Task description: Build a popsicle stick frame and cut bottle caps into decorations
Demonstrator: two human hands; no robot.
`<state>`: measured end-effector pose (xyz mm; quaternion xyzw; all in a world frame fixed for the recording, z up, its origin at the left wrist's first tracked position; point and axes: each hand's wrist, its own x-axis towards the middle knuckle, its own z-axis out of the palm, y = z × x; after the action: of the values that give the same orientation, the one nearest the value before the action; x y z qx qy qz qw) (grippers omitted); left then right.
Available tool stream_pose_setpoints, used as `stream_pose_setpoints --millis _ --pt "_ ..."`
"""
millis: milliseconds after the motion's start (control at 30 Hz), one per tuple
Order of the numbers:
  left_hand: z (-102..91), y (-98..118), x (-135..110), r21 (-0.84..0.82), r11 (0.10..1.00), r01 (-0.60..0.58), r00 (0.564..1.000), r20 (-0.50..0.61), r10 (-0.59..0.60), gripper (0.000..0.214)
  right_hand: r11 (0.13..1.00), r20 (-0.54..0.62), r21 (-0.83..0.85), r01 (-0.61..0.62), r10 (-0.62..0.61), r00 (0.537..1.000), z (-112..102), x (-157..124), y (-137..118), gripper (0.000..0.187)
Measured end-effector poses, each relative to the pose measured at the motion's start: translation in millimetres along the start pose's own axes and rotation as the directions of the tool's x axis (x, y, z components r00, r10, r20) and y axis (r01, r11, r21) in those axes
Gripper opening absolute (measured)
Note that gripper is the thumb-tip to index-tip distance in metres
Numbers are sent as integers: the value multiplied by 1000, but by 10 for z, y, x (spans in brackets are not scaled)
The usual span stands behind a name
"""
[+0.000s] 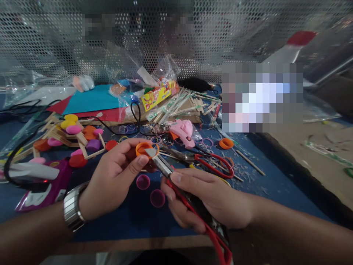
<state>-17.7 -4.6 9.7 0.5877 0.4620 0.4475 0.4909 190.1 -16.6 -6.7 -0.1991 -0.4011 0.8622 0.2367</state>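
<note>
My left hand, with a metal watch on its wrist, pinches a small orange bottle cap between thumb and fingers. My right hand grips a red-handled utility knife, its blade tip touching the cap's rim. Both hands hover just above the blue table cover, near its front edge. Two magenta caps lie on the cover directly beneath the hands.
Red-handled scissors lie just behind my right hand, a pink glue gun behind them. Wooden sticks, coloured paper and plastic bags sit at the back. A stick frame with coloured caps lies left. An orange ring lies right.
</note>
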Motion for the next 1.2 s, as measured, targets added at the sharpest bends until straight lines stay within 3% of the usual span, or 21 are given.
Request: stream_pose_setpoints --millis 433,733,1200 --pt "32 11 -16 38 999 11 1000 -14 -10 32 1000 3 5 -25 25 1000 19 10 58 37" --pt "-37 -64 -9 -192 981 23 1000 19 -20 31 1000 -5 26 -3 3 1000 -10 1 -21 35" --pt "3 -26 18 -285 954 95 995 7 -97 24 999 0 42 27 -27 1000 12 17 69 35"
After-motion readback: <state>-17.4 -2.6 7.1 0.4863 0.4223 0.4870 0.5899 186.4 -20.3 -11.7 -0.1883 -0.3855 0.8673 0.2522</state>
